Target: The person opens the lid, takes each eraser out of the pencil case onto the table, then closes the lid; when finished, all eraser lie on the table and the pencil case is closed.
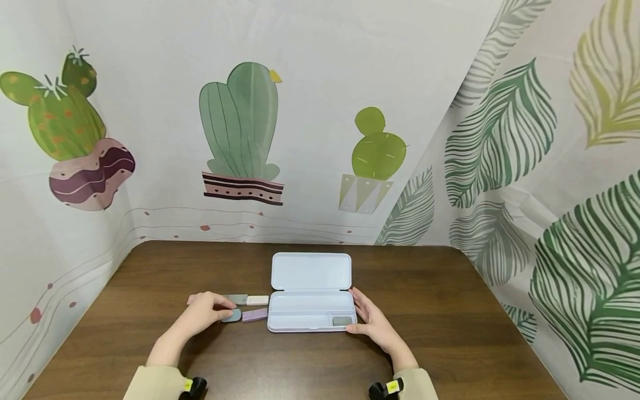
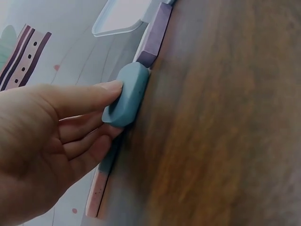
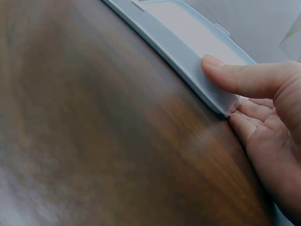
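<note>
An open light-blue pencil case [image 1: 305, 300] lies on the table with its lid [image 1: 311, 271] folded back. A small grey-green eraser [image 1: 342, 321] sits in its front right compartment. My left hand [image 1: 197, 315] pinches a rounded blue eraser [image 2: 131, 92] between thumb and fingers, left of the case. At the case's right end, my right hand [image 1: 374, 324] holds the side, thumb at the front corner and fingers along the outer wall. A purple block [image 1: 255, 315] lies between the blue eraser and the case.
Behind the blue eraser runs a row of small blocks: a white one [image 1: 257, 300], a green one [image 1: 239, 300] and a pink one [image 2: 96, 193], partly behind the left hand in the head view. Patterned cloth hangs behind the brown wooden table [image 1: 450, 300].
</note>
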`<state>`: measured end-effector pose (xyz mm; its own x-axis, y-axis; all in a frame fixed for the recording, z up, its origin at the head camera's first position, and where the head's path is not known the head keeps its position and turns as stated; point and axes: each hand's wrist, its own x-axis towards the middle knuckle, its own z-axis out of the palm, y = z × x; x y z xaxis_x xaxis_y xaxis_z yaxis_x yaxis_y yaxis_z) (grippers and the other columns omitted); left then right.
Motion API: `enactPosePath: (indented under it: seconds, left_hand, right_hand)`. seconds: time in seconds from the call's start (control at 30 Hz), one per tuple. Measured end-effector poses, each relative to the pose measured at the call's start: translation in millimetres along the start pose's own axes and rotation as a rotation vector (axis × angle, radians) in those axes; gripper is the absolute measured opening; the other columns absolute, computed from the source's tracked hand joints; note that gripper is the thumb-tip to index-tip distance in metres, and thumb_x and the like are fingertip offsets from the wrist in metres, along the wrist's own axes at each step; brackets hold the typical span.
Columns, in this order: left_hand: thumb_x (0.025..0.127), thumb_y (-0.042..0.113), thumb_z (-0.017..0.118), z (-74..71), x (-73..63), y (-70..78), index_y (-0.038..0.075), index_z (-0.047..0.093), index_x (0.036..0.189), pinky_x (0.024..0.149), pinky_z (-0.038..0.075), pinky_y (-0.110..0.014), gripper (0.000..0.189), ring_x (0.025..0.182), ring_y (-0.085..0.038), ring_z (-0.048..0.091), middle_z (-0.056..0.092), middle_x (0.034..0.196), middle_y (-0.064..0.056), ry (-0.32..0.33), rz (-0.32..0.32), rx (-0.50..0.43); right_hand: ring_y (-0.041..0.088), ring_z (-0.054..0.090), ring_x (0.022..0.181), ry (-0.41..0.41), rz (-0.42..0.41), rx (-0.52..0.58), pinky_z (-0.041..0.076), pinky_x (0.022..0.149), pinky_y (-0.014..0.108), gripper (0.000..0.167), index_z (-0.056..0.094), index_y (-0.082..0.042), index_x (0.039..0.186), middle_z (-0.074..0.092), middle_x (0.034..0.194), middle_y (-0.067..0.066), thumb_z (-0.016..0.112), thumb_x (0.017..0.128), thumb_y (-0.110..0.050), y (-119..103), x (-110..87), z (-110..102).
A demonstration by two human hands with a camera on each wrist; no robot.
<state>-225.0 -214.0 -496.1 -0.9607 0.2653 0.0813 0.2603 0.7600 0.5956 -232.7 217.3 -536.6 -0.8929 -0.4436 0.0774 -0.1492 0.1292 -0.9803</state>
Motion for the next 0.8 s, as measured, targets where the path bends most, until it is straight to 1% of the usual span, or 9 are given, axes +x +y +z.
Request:
enactPosePath:
  seconds: [0.3,0.5,0.67,0.8]
  left_hand:
    - [0.08,0.014,0.078,3.0,0.8,1.8,0.012,0.078,0.088,0.079,0.026,-0.048,0.008,0.095,-0.032,0.069,0.076,0.092,-0.005,0.051,0.004,0.038]
    - [0.079,0.014,0.078,4.4,0.9,1.9,0.012,0.078,0.088,0.077,0.023,-0.049,0.01,0.09,-0.029,0.07,0.076,0.09,-0.004,0.062,0.019,0.043]
    - [0.078,0.012,0.079,5.7,1.0,0.9,0.011,0.077,0.089,0.076,0.021,-0.048,0.011,0.084,-0.024,0.069,0.076,0.087,-0.003,0.08,0.026,0.032]
    - [0.078,0.012,0.079,5.6,2.5,2.5,0.012,0.077,0.091,0.076,0.024,-0.047,0.013,0.084,-0.021,0.069,0.075,0.087,0.0,0.122,0.025,0.014]
  right_hand:
    - [0.043,0.01,0.146,-0.002,0.007,0.004,0.029,0.103,0.004,0.101,0.008,0.011,0.151,0.014,0.159,0.029,0.078,0.079,-0.003,-0.4,0.1,-0.2]
    - [0.042,0.011,0.147,0.0,0.009,0.001,0.029,0.103,0.004,0.1,0.009,0.011,0.151,0.014,0.159,0.029,0.077,0.08,-0.003,-0.2,0.2,-0.3]
    - [0.042,0.012,0.148,0.003,0.011,-0.003,0.029,0.102,0.004,0.1,0.009,0.011,0.151,0.014,0.159,0.029,0.077,0.08,-0.003,-0.7,0.3,-0.1]
    - [0.042,0.012,0.148,0.004,0.014,-0.001,0.029,0.102,0.004,0.1,0.009,0.011,0.151,0.014,0.159,0.029,0.077,0.079,-0.002,-0.5,0.2,-0.2]
